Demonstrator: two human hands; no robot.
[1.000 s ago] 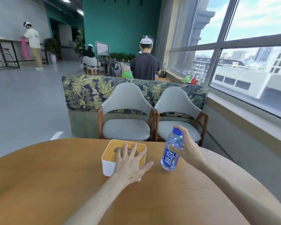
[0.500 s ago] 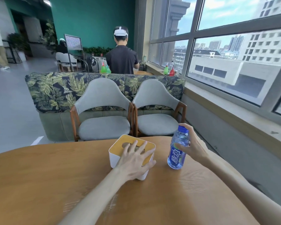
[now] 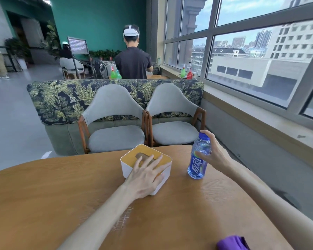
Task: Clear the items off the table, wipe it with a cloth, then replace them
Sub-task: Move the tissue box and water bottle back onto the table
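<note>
The left hand (image 3: 146, 175) lies spread on the tissue box (image 3: 146, 169) at the far table (image 3: 52, 195) edge, while the right hand (image 3: 213, 154) grips the bottle (image 3: 198, 157), which may tip if lifted carelessly.

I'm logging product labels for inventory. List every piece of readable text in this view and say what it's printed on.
"脉动", white characters running up the blue label of the bottle in the right hand's grip.
Board on a stand in the background: rows of pale text, too small and blurred to read.
Green and red bottles on the window ledge: any labels are too small to read.
Tissue box under the left hand: no text visible.
</note>
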